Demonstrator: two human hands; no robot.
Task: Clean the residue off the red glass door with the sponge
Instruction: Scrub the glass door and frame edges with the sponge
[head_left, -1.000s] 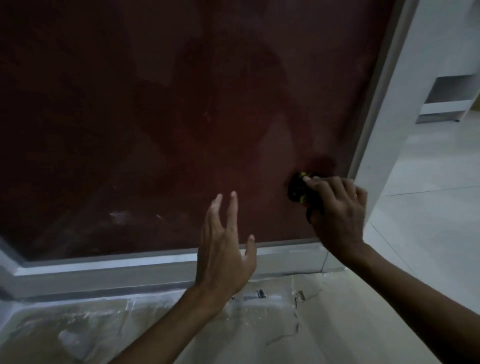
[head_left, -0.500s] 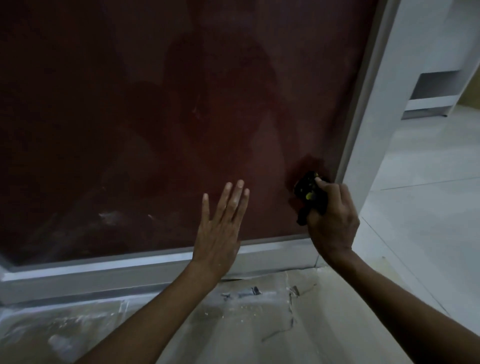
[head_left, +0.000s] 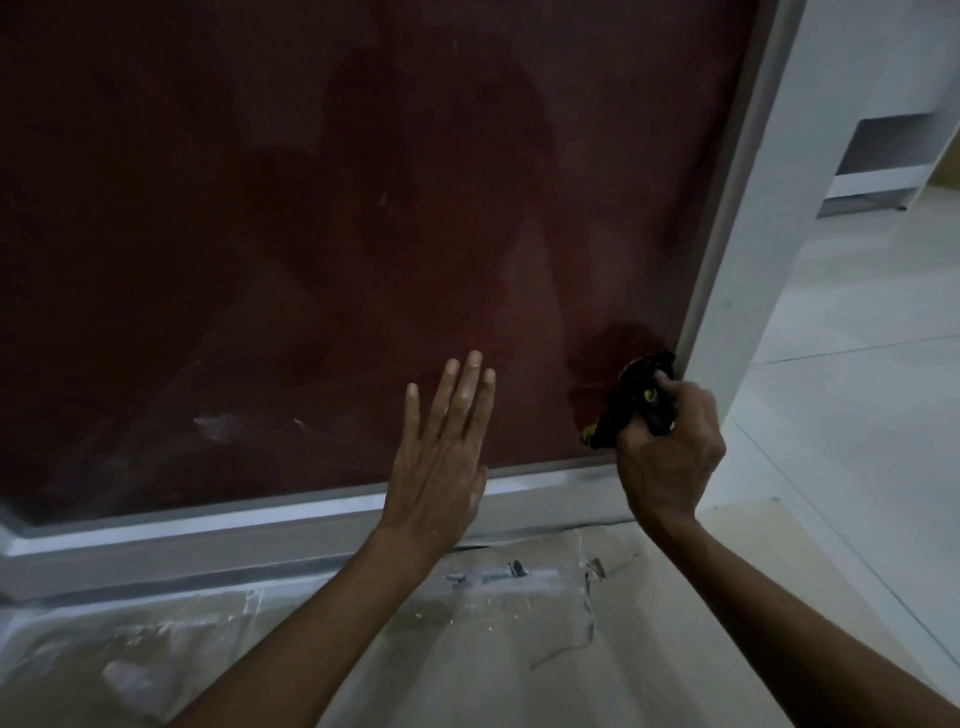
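The dark red glass door (head_left: 322, 218) fills most of the view, hazy with pale residue, including a whitish smear (head_left: 215, 423) low on the left. My right hand (head_left: 670, 457) grips a dark sponge with yellow showing (head_left: 626, 402) and holds it against the glass in the lower right corner, beside the frame. A darker wet patch lies on the glass just above the sponge. My left hand (head_left: 441, 457) lies flat with straight fingers on the lower glass, left of the sponge.
A pale grey door frame (head_left: 727, 260) runs along the right side and bottom (head_left: 208, 525). Cracked, dusty cardboard (head_left: 493, 613) covers the floor below the door. Light floor tiles (head_left: 857, 364) and a white cabinet lie to the right.
My right hand has worked the sponge from mid-lower glass into the corner against the frame. My left hand went from spread, lifted fingers to lying flat on the glass.
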